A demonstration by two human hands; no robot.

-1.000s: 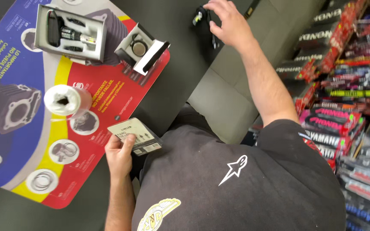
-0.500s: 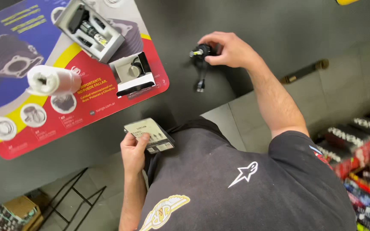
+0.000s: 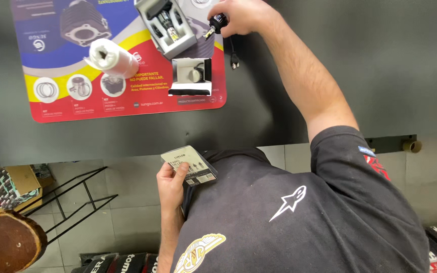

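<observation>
Dark grey counter [image 3: 360,76] is stretching across in front of me, with pale floor tiles [image 3: 127,212] showing below its edge and a black wire rack [image 3: 77,194] standing down there to my left beside a cardboard box [image 3: 13,184].

I am reaching my right hand [image 3: 241,15] out over the counter, fingers closed around a small black bulb part [image 3: 217,23], with its short black lead and plug [image 3: 233,59] trailing down onto the counter just beside the mat. I am holding my left hand [image 3: 170,184] close to my chest, below the counter edge, thumb and fingers pinching a small flat box [image 3: 189,166] with a pale printed face, tilted up toward me.

On the counter a colourful printed mat [image 3: 77,108] is lying, red, yellow and blue. A grey open case [image 3: 165,25] is sitting on its upper edge, just beside my right hand. Below the case a small open white box [image 3: 192,76] is resting on the red part of the mat. A white paper roll [image 3: 111,56] is lying on its side to the left of both, well apart from my hands.
</observation>
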